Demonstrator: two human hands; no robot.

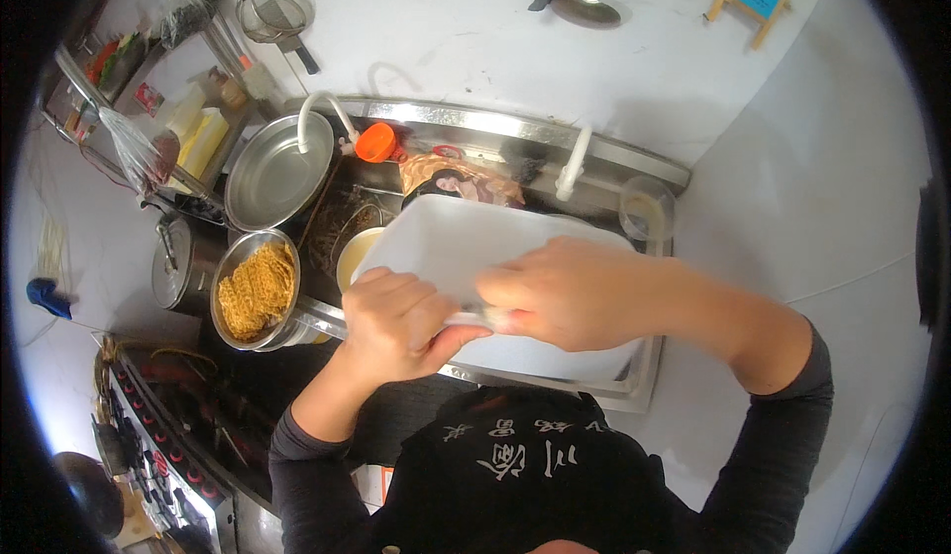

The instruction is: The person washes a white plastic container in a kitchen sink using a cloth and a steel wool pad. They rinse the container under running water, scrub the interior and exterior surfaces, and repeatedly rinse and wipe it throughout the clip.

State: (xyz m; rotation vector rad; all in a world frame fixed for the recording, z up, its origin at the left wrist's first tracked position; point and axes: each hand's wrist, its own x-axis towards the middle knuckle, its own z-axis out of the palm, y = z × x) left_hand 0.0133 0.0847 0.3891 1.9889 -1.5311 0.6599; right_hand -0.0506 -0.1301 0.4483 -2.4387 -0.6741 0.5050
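A large white plastic tub [446,238] is tilted over the sink, in front of my body. My left hand [397,324] is closed on the tub's near rim, thumb along the edge. Beside it my right hand [576,294], slightly blurred, has its fingers bent around a small pale thing at the same rim; what that thing is I cannot tell. The tub hides most of the sink below it.
Left of the tub stand a steel bowl of dried noodles [256,290], a large steel basin [278,171] and a lidded pot [174,264]. Behind are an orange cup [375,142], a white faucet [574,164] and a clear plastic container [646,209]. A stove [160,435] lies lower left.
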